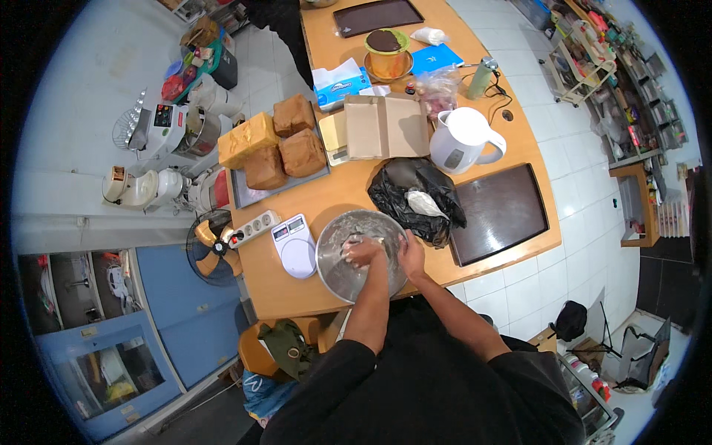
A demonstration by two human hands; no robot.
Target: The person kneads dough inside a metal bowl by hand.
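Observation:
A steel bowl (328,274) sits at the table's near edge, its inside smeared with a pale, sticky mixture. My left hand (361,252) is down inside it, fingers curled into the mixture and partly coated. My right hand (410,256) grips the bowl's right rim. Left of the bowl lies a white digital scale (295,250). Just behind it to the right is a crumpled black plastic bag (389,185) with a white bundle (425,205) on it.
A power strip (256,226), bread loaves (300,156) on a tray, an open box (400,126), a kettle (460,141) and a dark tray (500,211) share the table (267,293). Farther back stands a cake (386,44). A fan (211,252) is left; a dark-clothed person (274,22) is beyond.

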